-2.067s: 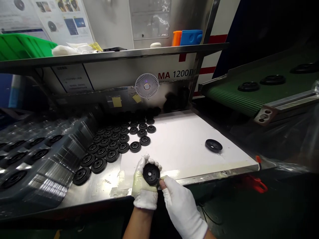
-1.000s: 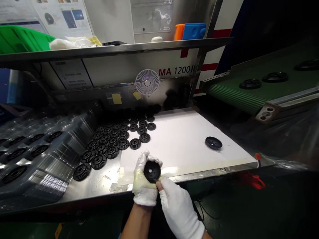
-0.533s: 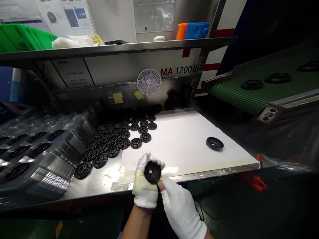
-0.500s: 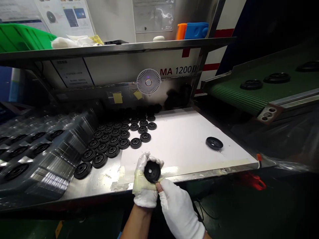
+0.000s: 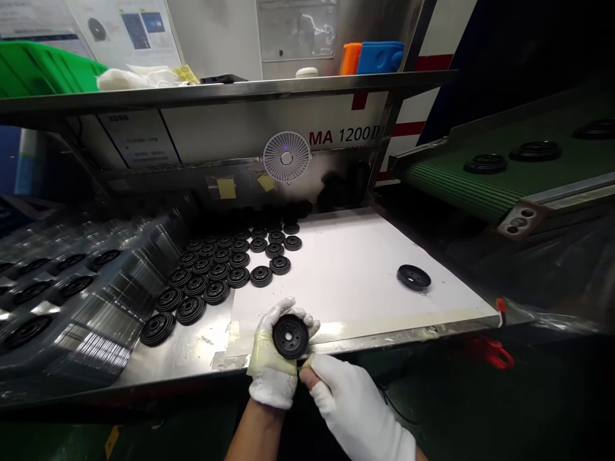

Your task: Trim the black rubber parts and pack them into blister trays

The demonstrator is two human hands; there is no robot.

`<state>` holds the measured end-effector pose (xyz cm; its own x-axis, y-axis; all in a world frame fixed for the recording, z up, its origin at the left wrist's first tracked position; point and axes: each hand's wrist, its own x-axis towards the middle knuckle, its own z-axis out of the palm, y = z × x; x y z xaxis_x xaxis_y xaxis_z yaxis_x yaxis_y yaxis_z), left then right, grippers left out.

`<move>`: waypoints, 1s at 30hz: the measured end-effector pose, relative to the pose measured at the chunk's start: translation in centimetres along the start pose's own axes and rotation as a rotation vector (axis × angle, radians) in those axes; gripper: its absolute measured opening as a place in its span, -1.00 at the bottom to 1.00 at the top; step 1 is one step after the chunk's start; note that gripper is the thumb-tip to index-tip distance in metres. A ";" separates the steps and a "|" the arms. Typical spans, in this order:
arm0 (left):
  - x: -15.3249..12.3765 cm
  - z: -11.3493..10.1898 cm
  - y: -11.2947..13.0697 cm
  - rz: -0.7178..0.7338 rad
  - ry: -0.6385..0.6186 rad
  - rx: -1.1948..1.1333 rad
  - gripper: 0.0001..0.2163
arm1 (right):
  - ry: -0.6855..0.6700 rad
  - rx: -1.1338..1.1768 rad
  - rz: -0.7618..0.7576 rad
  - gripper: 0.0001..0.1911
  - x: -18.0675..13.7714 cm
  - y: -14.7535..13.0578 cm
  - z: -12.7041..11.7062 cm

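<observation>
A black round pulley-like disc (image 5: 294, 346) with a hole at its centre rests in my left hand (image 5: 270, 358), whose gloved fingers curl behind and around it. The disc's face is turned up toward me. Just below its rim, my right hand (image 5: 346, 396), in a white glove with a bare thumb tip, is closed in a pinch. What the pinch holds is too small to make out. A similar single disc (image 5: 414, 277) lies cupped side up on the white sheet (image 5: 355, 275) to the right.
Several rows of black grooved discs (image 5: 216, 292) stand on the bench's left part. Beside them is a stack of clear plastic trays (image 5: 103, 320) with discs on top. A green conveyor (image 5: 461, 192) carries discs at the right. A small fan (image 5: 287, 157) hangs under the shelf (image 5: 269, 88).
The disc in my left hand has turned so its face shows flatter toward me. My right hand has moved slightly down, away from the disc's rim.
</observation>
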<state>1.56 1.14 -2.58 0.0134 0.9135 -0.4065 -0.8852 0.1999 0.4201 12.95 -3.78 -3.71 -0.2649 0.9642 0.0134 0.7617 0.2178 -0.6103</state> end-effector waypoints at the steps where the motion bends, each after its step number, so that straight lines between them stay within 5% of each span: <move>1: 0.0 0.0 0.1 -0.002 -0.006 0.002 -0.91 | -0.051 0.036 -0.005 -0.68 -0.1 0.0 -0.4; 7: -0.7 -0.1 0.1 0.003 0.054 0.133 -0.86 | 0.071 -0.014 0.079 -0.65 0.2 1.4 -2.9; 16: -4.3 2.1 0.6 0.324 0.011 0.474 -0.74 | 0.112 -0.094 0.045 -0.74 1.5 0.2 -2.6; 23: -2.5 1.2 -0.3 0.094 -0.007 0.144 -0.89 | 0.193 0.085 0.151 -0.69 0.5 2.5 -4.5; 26: -2.0 1.5 -0.3 -0.094 0.013 0.019 -0.91 | 0.131 -0.023 0.155 -0.89 -0.3 3.3 -5.0; 28: -1.9 1.7 -0.1 -0.150 0.027 -0.018 -0.92 | 0.069 -0.089 0.144 -0.49 -1.0 4.4 -5.3; 30: -1.9 1.7 0.1 -0.182 0.065 -0.032 -0.90 | 0.078 -0.142 0.107 -0.39 -1.7 6.3 -5.8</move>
<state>2.24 0.06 -0.38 0.1451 0.8382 -0.5256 -0.8854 0.3471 0.3092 21.66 -3.18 -3.02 -0.1355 0.9906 0.0191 0.8604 0.1272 -0.4935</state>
